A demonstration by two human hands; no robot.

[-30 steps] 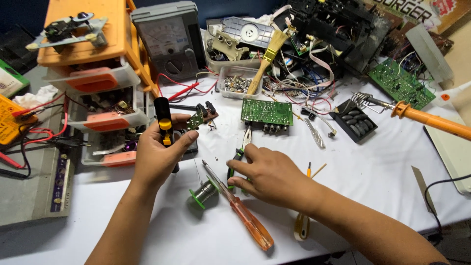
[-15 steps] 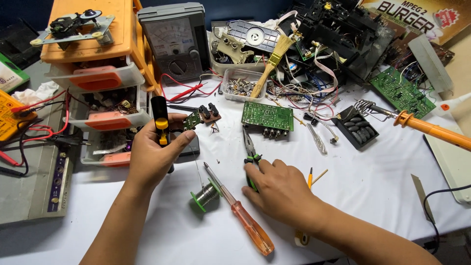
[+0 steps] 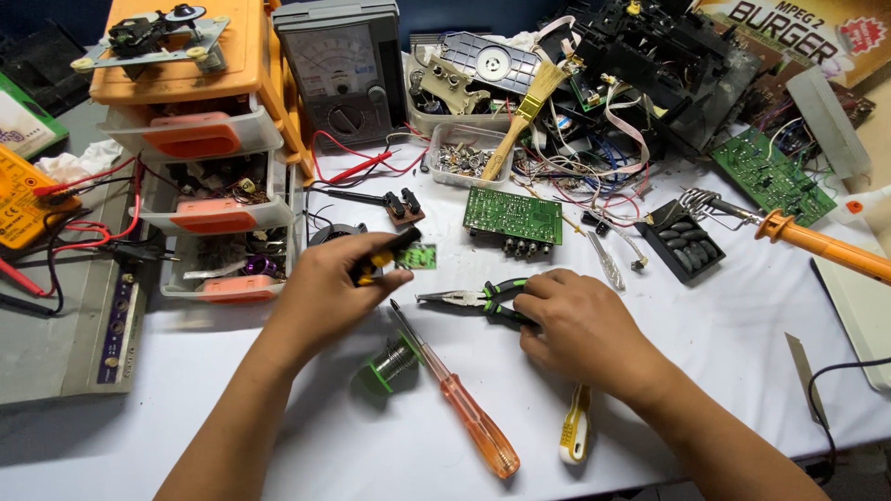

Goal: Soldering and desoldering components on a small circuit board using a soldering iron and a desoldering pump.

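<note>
The left hand (image 3: 329,288) is closed round a black-and-yellow tool (image 3: 382,257) beside a small green board (image 3: 419,257); the right hand (image 3: 580,325) grips the pliers (image 3: 473,298) mid-desk by their handles; light, stiff steel, best held there.

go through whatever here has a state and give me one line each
left hand: gripping a black and yellow tool with a small green circuit board
right hand: fingers on the pliers' handles
pliers: flat on the table, jaws shut
orange screwdriver: lying loose, untouched
solder spool: on its side
soldering iron: resting in its coil stand
drawer unit: drawers shut
</note>
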